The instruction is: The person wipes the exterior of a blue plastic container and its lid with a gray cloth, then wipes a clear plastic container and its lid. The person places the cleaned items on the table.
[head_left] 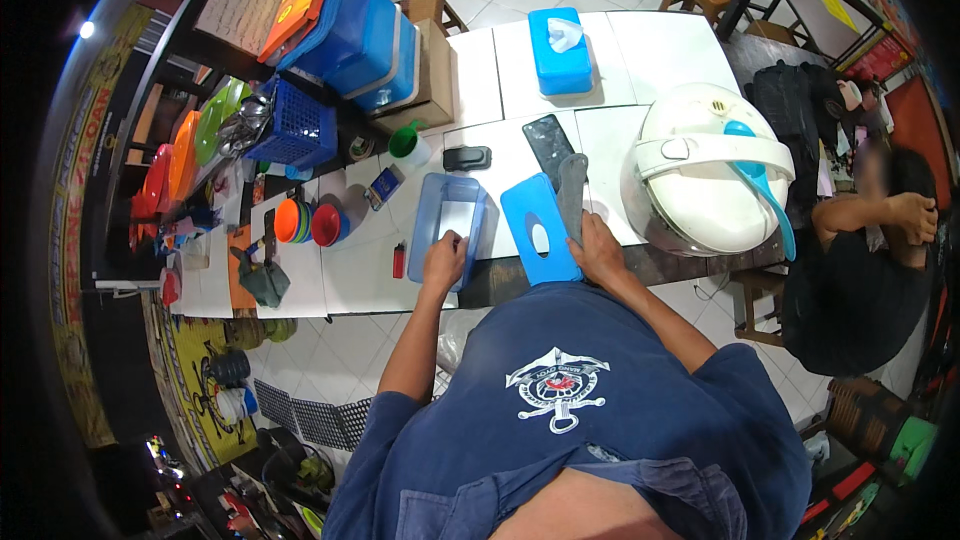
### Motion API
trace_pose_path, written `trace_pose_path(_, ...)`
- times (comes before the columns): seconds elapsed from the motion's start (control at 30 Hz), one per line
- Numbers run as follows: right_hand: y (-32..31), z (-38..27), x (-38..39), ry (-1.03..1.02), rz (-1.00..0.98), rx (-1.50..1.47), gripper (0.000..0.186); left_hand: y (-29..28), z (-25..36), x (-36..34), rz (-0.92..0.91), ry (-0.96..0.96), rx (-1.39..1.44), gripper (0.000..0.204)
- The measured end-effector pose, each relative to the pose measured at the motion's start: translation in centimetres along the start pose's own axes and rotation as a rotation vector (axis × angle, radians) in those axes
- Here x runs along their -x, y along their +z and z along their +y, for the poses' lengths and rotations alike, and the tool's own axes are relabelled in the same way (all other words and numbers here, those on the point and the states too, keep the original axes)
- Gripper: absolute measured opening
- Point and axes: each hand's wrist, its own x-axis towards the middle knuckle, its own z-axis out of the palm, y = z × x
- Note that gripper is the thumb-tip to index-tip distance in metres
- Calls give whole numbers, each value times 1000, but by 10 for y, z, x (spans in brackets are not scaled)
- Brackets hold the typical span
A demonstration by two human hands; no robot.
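Note:
A translucent blue plastic box (425,210) with no lid on it stands near the table's front edge. My left hand (445,262) is at its near end, fingers curled over the wall and gripping it. Just right of the box lies a flat blue lid (522,208) with an oval hole in the middle. My right hand (598,252) is closed around the lower end of a grey cloth (571,190), at the lid's right edge. Whether these fingers also touch the lid I cannot tell. A dark phone (547,143) lies behind the lid, partly overlapped by the cloth.
A large white rice container (705,175) with a blue ladle (755,180) stands at right. Behind is a blue tissue box (561,55). Cups (328,225), a red lighter (399,261) and a cutlery basket (295,130) stand left. A person (860,250) sits at far right.

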Motion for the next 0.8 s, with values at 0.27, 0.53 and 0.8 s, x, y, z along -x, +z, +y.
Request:
trace_pose_path(0.27, -26, -8, 14, -143, 125, 45, 46, -14, 21, 4, -63, 44, 233, 38)
trace_pose_path(0.53, -25, 2, -6, -95, -386, 243, 55, -5, 23, 17, -124, 50, -61, 36)
trace_pose_path(0.8, -66, -55, -10, -25, -197, 75, 60, -4, 5, 19, 23, 63, 45, 31)
